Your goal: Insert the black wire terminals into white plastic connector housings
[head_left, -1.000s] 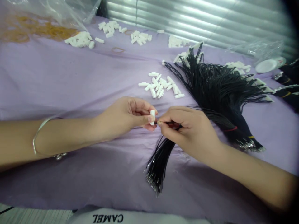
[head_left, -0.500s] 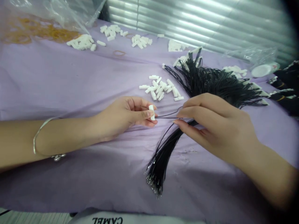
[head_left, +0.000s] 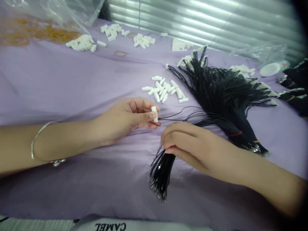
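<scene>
dropping onto the wire bundle (head_left: 160, 170), the right hand (head_left: 192, 146) is closing its grip there; the left hand (head_left: 122, 120) is still pinching the white connector (head_left: 155, 114).

**Pretty sure this is a small hand-assembly workshop**

It's a piecework bench rather than anyone's kitchen table. The whole top is covered with a purple cloth (head_left: 60, 83), and it's loaded with the same few parts in bulk. Little heaps of white plastic caps (head_left: 163, 89) are scattered all over. A big fan of black cords (head_left: 223, 93) spreads out on the right, tied off with bands. A smaller bunch of metal-tipped cords (head_left: 160, 179) lies near the front edge, and more tied bundles (head_left: 293, 93) sit at the far right. A clear plastic bag (head_left: 60, 12) in the back left corner holds a mass of orange rubber bands (head_left: 36, 30). Behind the table there's a ribbed metal shutter (head_left: 204, 22).
</scene>
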`<state>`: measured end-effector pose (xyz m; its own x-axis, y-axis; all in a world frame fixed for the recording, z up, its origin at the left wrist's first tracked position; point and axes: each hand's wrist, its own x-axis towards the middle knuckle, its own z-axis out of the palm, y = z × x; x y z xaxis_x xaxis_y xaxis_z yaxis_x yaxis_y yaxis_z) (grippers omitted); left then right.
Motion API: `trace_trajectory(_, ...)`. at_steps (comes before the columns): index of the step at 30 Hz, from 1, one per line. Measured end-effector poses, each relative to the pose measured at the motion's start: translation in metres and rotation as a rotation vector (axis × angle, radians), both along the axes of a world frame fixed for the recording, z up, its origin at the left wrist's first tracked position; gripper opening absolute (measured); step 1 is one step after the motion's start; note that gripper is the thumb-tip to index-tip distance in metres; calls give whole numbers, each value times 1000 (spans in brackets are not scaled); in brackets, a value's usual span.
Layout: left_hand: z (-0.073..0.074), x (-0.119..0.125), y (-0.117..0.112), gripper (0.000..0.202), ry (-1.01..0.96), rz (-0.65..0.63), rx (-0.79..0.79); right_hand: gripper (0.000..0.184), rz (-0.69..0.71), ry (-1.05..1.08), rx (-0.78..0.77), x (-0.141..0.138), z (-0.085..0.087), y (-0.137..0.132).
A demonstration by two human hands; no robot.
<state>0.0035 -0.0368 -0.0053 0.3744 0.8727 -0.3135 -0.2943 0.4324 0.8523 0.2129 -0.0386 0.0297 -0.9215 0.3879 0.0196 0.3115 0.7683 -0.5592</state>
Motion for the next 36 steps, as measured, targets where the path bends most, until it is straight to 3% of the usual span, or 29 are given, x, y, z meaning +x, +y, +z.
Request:
trace_trajectory(3, 0, 1, 0, 4, 5, 4, -7, 10, -81, 76, -27, 1, 3, 0)
trace_trajectory(6, -2, 0, 1, 7, -27, -3, -3, 3, -207, 127, 44, 2, 2, 1)
trace_trajectory(13, -5, -2, 0, 4, -47, -21, -21, 10, -464, 104, 132, 3, 1, 7)
trace_trajectory(28, -3, -1, 1, 3, -7, -42, 20, 11, -399, 204, 368, -4, -5, 6)
trace_trajectory(36, -5, -1, 0, 5, 30, -39, 38, 17, -345, 215, 489, -9, -18, 4)
